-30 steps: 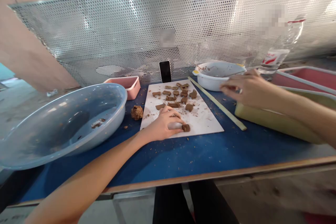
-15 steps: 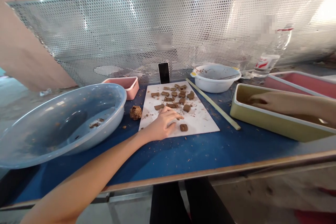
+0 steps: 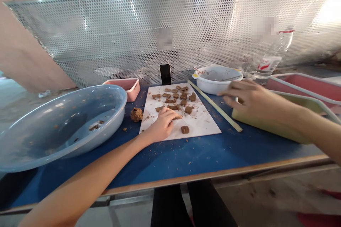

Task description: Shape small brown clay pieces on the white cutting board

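My left hand point(image 3: 163, 123) rests on the white board point(image 3: 202, 124) with its fingers loosely stretched out. No held thing shows in it. Beyond its fingertips lie several small brown clay pieces point(image 3: 188, 110), some blocky and some bone-shaped. One squarish clay piece point(image 3: 185, 129) sits apart near the board's front edge, right of the hand. My right hand point(image 3: 246, 95) hovers over the left end of the olive-green box point(image 3: 269, 124). Motion smears its bent fingers, so whether they hold anything cannot be made out. A rough clay lump point(image 3: 136, 114) lies just left of the board.
A large blue basin point(image 3: 106, 138) stands at left, a small pink box point(image 3: 135, 88) behind it. A phone point(image 3: 165, 74) leans against the perforated metal screen point(image 3: 128, 35). A pale stick point(image 3: 221, 110), a white bowl point(image 3: 213, 86), a bottle point(image 3: 271, 60) and a pink trough point(image 3: 303, 85) are toward the right.
My right hand has come up out of the olive-green box and moved left, above its near end. My left hand's fingers have drawn a little closer together on the board.
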Tool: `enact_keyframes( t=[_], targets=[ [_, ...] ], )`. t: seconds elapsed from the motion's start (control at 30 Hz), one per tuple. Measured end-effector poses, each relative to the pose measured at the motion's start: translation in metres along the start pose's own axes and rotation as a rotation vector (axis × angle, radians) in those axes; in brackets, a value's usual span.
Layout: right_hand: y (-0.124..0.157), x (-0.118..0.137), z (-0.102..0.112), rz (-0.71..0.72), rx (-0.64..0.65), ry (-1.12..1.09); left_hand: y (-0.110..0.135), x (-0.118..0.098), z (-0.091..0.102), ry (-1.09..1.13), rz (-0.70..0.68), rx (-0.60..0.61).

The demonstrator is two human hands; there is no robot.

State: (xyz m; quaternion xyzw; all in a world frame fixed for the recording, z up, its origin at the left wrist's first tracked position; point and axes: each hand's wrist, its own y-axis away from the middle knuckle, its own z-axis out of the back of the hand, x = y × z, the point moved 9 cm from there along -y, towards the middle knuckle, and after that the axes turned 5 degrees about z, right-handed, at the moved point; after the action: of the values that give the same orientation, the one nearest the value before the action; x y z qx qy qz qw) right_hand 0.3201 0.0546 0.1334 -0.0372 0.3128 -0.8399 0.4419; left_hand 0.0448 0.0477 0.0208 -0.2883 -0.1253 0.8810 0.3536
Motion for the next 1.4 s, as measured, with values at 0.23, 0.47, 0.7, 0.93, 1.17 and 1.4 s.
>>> enact_keyframes(
  t=[0.23, 0.47, 0.7, 0.93, 1.17, 1.4],
  targets=[
    [-0.034, 0.108, -0.064, 0.448, -0.022, -0.467, 0.0, -0.006, 0.007, -0.026, -0.014, -0.007],
    [-0.013, 0.11, -0.094, 0.366, -0.013, -0.548, 0.001, -0.003, 0.005, -0.004, -0.02, -0.014],
    [-0.013, 0.114, -0.093, 0.372, 0.043, -0.497, 0.001, -0.002, 0.005, -0.009, 0.0, -0.007],
    [-0.012, 0.113, -0.096, 0.34, 0.058, -0.483, 0.001, -0.003, 0.004, -0.014, -0.006, -0.011],
    [-0.012, 0.116, -0.098, 0.335, 0.075, -0.484, 0.002, -0.003, 0.004, -0.015, -0.025, -0.018],
    [-0.012, 0.119, -0.098, 0.348, 0.088, -0.462, 0.002, -0.001, 0.003, -0.008, -0.008, -0.007]
  ],
)
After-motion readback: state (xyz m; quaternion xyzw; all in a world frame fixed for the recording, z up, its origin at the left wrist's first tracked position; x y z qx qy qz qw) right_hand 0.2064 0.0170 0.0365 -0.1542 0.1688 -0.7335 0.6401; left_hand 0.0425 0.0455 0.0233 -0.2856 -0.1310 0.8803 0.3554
